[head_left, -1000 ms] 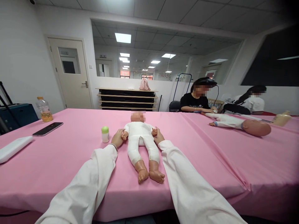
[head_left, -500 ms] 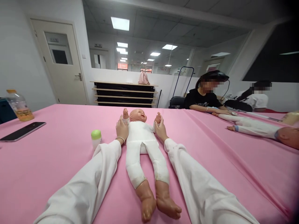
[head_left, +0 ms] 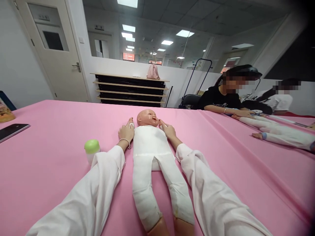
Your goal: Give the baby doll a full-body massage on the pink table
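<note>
A baby doll (head_left: pixel 153 144) with a white cloth body lies on its back on the pink table cover (head_left: pixel 56 183), head away from me and feet near the bottom edge. My left hand (head_left: pixel 126 132) is wrapped round the doll's arm on the left, and the doll's small hand sticks out above my fingers. On the other side, my right hand (head_left: pixel 169 131) grips the doll's other arm close to its face. My fingers partly hide both doll arms. Left of my left sleeve stands a small bottle with a green cap (head_left: pixel 92 150).
A phone (head_left: pixel 13 131) and a partly cut-off drink bottle (head_left: pixel 5 113) are at the far left. Across the table at right, a person in black (head_left: pixel 221 98) handles another doll (head_left: pixel 283 131). A second person (head_left: pixel 283 98) sits behind. Shelves (head_left: pixel 130 90) line the back wall.
The doll's arm on the right has swung inward, its hand now beside the face; the left doll arm is lower too. My view has tipped down and moved closer.
</note>
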